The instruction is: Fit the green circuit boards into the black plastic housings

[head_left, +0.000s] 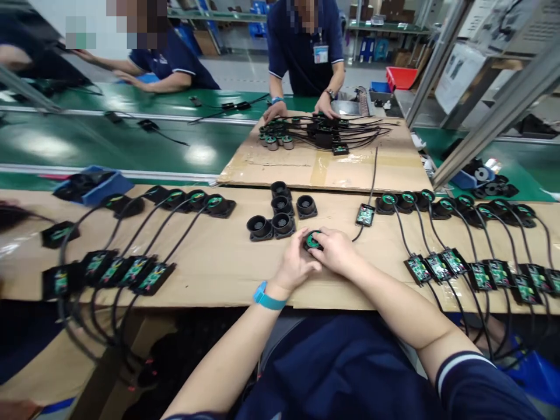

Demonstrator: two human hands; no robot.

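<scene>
Both my hands are at a black round housing with a green circuit board (312, 239) in its top, low over the cardboard. My left hand (292, 263), with a teal wrist strap, grips its left side, thumb toward me. From the right, my right hand (336, 249) holds it, fingers pressed on the green board. Beyond the right hand a black cable leads to a small open box with a circuit board (364, 214). Just past my hands stand several empty black round housings (283, 224). My fingers partly hide the held piece.
Rows of wired housings with open circuit-board boxes lie left (153, 276) and right (481, 275). A blue bin (102, 184) holds black parts. Across the bench a co-worker's hands (324, 105) touch a cable bundle on a raised cardboard sheet (284, 166). A metal post (494, 96) slants at right.
</scene>
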